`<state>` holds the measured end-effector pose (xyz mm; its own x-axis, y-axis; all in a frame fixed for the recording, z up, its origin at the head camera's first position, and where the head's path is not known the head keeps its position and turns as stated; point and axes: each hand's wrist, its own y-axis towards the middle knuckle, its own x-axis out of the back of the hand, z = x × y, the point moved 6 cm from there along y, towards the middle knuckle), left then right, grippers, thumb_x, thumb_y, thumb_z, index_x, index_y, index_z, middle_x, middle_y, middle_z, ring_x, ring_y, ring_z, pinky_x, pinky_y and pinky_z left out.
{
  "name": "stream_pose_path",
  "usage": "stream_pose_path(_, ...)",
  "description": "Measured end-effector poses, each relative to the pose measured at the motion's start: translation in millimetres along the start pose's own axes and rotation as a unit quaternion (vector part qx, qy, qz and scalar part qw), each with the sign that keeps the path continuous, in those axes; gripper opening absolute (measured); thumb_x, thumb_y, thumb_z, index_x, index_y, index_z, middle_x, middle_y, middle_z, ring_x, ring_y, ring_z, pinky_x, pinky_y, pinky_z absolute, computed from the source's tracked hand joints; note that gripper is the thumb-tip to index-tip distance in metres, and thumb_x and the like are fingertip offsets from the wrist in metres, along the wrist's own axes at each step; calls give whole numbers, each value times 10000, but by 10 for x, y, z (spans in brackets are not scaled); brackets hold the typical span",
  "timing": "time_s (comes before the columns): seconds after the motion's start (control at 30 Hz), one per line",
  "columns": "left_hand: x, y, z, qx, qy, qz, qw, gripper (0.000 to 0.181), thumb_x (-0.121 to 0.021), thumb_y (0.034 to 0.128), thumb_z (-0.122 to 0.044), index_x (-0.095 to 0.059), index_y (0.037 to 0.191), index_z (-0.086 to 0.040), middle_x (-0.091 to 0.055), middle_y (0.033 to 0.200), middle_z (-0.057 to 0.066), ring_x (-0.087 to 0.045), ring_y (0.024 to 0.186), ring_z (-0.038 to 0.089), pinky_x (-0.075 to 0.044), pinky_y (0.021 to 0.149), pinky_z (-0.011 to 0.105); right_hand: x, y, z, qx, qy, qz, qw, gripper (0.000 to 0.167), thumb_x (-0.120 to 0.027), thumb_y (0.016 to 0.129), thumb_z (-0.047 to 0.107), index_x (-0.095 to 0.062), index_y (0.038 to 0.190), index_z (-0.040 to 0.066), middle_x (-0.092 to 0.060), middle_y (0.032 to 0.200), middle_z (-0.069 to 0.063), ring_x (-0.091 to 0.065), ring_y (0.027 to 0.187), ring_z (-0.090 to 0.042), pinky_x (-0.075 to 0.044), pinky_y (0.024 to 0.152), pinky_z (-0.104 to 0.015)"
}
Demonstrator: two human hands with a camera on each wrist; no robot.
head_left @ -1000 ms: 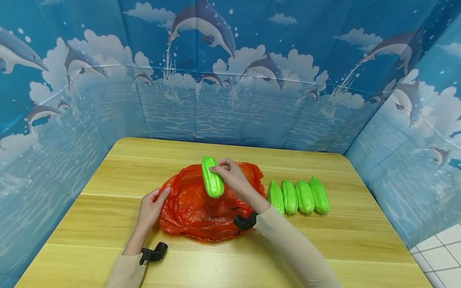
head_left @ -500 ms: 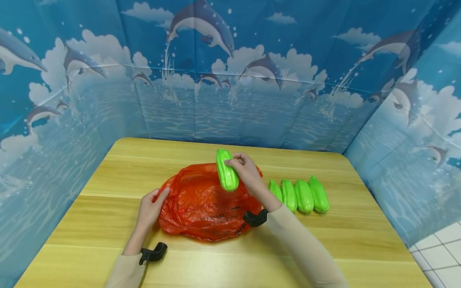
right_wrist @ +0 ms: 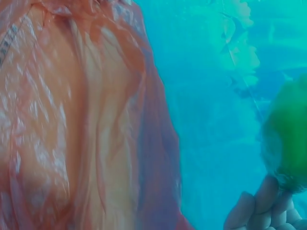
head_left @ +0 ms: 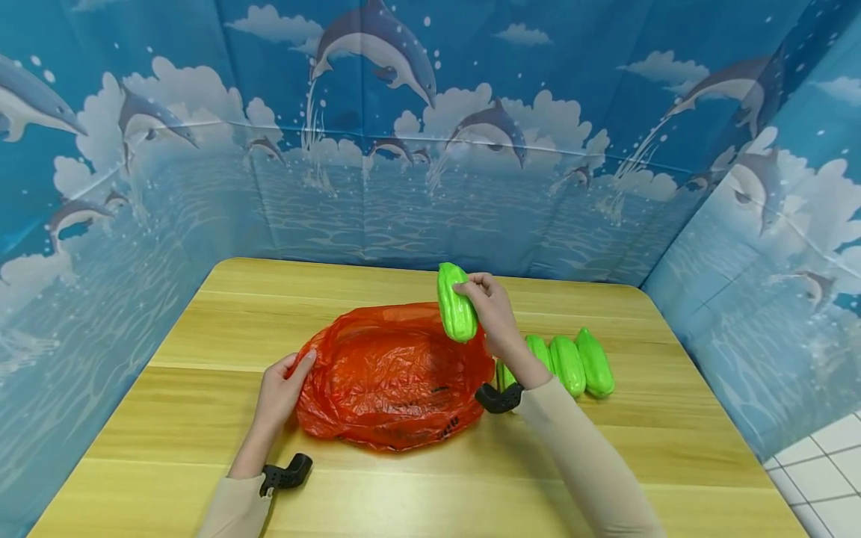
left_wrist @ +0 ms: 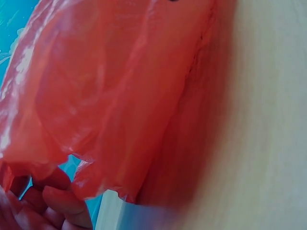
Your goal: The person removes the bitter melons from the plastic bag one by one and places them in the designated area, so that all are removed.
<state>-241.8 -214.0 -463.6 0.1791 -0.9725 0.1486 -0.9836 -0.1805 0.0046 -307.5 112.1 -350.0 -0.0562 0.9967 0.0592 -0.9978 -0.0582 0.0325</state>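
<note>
A red plastic bag [head_left: 397, 381] lies on the table, its wide mouth facing up. My left hand [head_left: 279, 392] pinches the bag's left rim between thumb and fingers; the left wrist view shows curled fingers [left_wrist: 64, 201] at the red film [left_wrist: 110, 96]. Above the bag's right rim, my right hand [head_left: 496, 314] holds a bright green, ribbed gourd [head_left: 456, 306], tilted, thumb across its side. In the right wrist view that gourd [right_wrist: 290, 134] is blurred at the right edge, with fingertips [right_wrist: 266, 196] just below it. The bag's interior shows only red film in the head view.
Right of the bag, several similar green gourds [head_left: 593, 364] lie side by side, some partly hidden by the right forearm. The wooden table [head_left: 673, 448] meets a blue dolphin-print curtain [head_left: 417, 217] at the back. A tiled floor [head_left: 824, 471] shows at lower right.
My right hand has carried the green gourd to the right and away from me, from over the bag's middle to its right rim. The left hand keeps its place on the bag.
</note>
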Motion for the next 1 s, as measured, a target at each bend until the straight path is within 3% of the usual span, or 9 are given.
stream_pose_path(0.47,-22,-28,41,33,89,-19,10000,441,-596,926,-424,-595,831,7,-566,726,58,-526,641,151,-444,557,255,540,3,-25,2,-284,-596,9978,362,-554,924,275,-436,1178,46,-471,1076,-100,-522,865,-205,-445,746,-312)
stream_pose_path(1.0,-57,-99,8,205,53,-2,9998,444,-597,924,-428,-603,863,12,-569,737,68,-524,651,155,-443,562,252,1196,-83,-82,-116,-179,-1294,9914,241,-562,935,299,-481,1086,131,-487,1028,-34,-524,817,-124,-450,692,-265)
